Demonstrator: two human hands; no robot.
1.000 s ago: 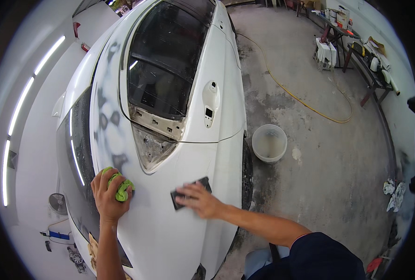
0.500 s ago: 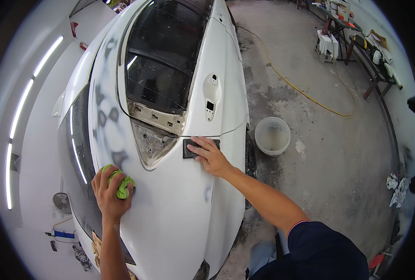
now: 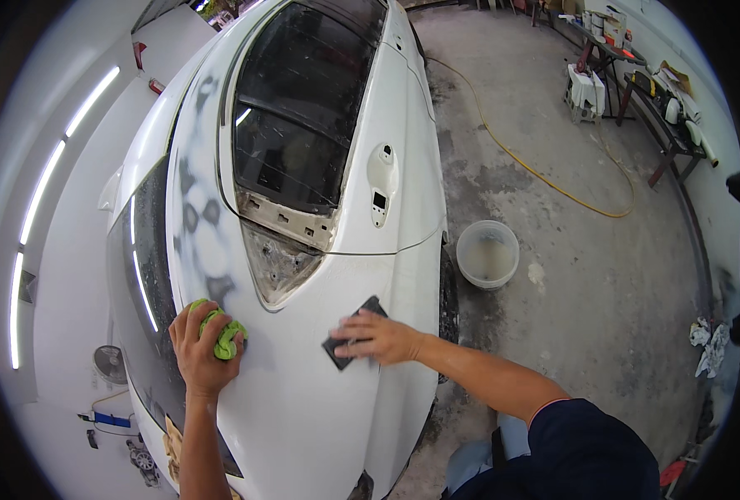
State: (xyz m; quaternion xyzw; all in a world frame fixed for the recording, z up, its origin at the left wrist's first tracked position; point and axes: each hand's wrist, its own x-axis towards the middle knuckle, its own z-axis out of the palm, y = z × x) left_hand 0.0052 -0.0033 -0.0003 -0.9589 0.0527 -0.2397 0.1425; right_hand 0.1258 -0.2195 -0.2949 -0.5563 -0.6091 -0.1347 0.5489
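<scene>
My left hand [image 3: 205,350] grips a crumpled green cloth [image 3: 230,333] against the white rear body panel of the car [image 3: 295,417], beside the dark rear glass [image 3: 141,317]. To its right, my right hand [image 3: 374,340] holds a flat black rectangular block [image 3: 336,354] on the panel, tilted, with fingers over its top. Above them sit a bare triangular recess [image 3: 282,267] and a dark side window [image 3: 291,117]. Grey mottled patches [image 3: 203,208] mark the pillar left of the window. A door handle recess [image 3: 380,179] has openings in it.
On the concrete floor [image 3: 570,300] right of the car stands a translucent bucket [image 3: 486,254] with cloudy liquid, near a yellow hose [image 3: 553,183]. Benches [image 3: 663,125] with cans and supplies line the right wall, crumpled sheets [image 3: 711,350] below. A fan [image 3: 107,364] stands at left.
My right hand went forward with the block to just below the recess line about half a second ago, then came back toward me. My left hand with the cloth has barely moved.
</scene>
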